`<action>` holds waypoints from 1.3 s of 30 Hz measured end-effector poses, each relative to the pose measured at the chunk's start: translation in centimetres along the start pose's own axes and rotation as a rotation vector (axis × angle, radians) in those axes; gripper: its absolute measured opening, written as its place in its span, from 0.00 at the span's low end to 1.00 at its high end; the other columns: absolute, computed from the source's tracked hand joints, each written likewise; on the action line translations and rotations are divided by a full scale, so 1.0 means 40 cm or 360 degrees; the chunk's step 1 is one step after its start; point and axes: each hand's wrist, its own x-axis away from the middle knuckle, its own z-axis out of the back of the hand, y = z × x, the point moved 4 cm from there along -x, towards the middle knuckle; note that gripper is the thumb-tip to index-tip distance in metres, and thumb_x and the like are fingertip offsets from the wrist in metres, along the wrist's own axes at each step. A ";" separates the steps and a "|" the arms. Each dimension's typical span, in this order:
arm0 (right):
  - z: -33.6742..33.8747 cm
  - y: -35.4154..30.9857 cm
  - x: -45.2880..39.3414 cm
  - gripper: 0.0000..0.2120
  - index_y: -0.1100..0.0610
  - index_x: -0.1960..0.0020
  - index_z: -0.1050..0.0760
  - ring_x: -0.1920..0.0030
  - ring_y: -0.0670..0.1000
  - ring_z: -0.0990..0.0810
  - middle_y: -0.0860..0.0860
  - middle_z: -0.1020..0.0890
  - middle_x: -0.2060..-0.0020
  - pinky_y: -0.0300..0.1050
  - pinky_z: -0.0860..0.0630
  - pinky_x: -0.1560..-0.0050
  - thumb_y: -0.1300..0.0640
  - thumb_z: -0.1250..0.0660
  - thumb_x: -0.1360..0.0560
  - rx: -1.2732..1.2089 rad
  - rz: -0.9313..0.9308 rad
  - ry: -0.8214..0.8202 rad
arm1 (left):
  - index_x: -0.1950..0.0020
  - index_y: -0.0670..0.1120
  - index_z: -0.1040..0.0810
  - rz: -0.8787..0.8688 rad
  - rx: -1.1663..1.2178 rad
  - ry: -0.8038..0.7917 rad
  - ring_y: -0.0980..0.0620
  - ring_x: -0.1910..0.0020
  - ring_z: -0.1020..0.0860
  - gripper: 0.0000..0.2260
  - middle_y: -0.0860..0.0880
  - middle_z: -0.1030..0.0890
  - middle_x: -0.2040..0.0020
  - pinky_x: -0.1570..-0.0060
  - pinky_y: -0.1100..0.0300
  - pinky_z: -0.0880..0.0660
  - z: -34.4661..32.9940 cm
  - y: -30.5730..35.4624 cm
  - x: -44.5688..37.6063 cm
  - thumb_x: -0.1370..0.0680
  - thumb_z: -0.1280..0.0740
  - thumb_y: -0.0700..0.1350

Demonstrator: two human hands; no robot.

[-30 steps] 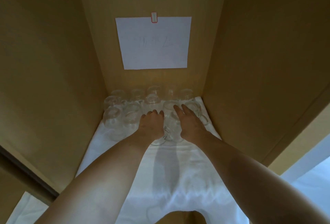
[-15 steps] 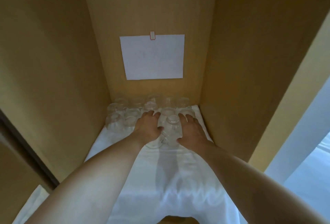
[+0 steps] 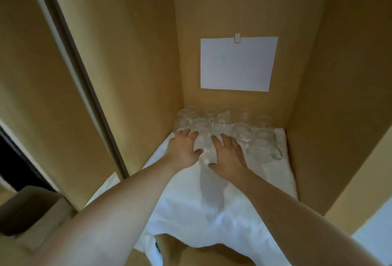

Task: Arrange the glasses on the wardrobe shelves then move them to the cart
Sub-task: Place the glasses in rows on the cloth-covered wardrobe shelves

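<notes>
We are looking into a tan wooden wardrobe compartment [image 3: 131, 53], its side walls rising on the left and right and its back panel straight ahead. A white cloth [image 3: 212, 212] covers the shelf floor and hangs rumpled over the front edge. On the back panel a white sheet of paper [image 3: 238, 64] is fixed at its top edge by a small clip [image 3: 237, 38]. Along the left runs a dark door rail [image 3: 70, 64]. Our two bare forearms reach in from below. At the back of the shelf the clear glasses [image 3: 224, 123] stand on the cloth in close rows, reaching from the left wall almost to the right; one glass mug [image 3: 264, 153] with a handle sits in front of the rows at the right, apart from our hands. Our left hand [image 3: 183, 151] and right hand [image 3: 228, 155] lie palm down with fingers stretched forward, flanking a glass [image 3: 205, 149] between them, thumbs towards it. The glass is blurred and nearly see-through, so we cannot say whether the palms press its sides or only rest beside it; neither hand seems to curl round it
</notes>
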 end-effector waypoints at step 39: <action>-0.299 -0.970 0.149 0.42 0.49 0.21 0.47 0.26 0.59 0.38 0.54 0.38 0.25 0.52 0.34 0.29 0.41 0.28 0.27 0.0005 0.0071 -0.0279 | 0.22 0.52 0.35 0.0205 0.0091 -0.0107 0.42 0.24 0.38 0.28 0.46 0.36 0.22 0.29 0.44 0.34 0.079 -0.874 0.551 0.20 0.33 0.56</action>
